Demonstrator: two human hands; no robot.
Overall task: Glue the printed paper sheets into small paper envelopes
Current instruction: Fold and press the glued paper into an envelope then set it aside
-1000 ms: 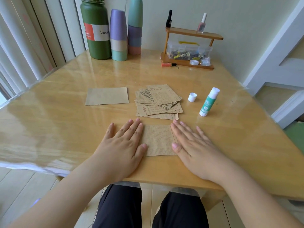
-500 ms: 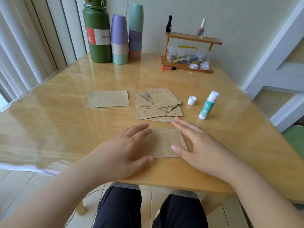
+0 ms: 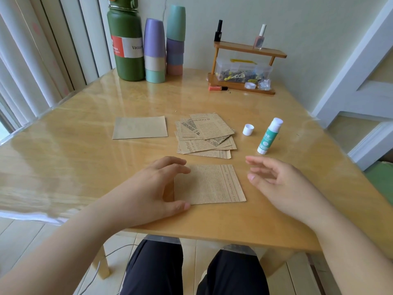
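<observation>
**Between your hands: one envelope folded, glue waiting**

Between your two hands lies the envelope, flat on the table, printed side up. Your left hand is spread and arched over its left edge; the thumb tip sits at the near left corner and the fingertips at the far left corner, holding nothing. Your right hand hovers open just right of the envelope, fingers loose and slightly blurred, clear of the paper.

Beyond your left fingertips is the fanned pile of sheets, and further left of that a plain brown piece lying alone. Beyond your right hand stands the glue stick, uncapped and leaning, with its cap just to its left.

What could go wrong, as I judge it:

- The seam may not have set. If you lift the envelope by one corner now, the flap could spring open.
- The glue stick stands close to your right fingers. A careless reach for the pile could knock it over, and its bare tip could smear the table or the sheets.
- The pile is loosely fanned, so a quick grab could pick up two sheets at once.
- Left uncapped for long, the glue may dry.
</observation>
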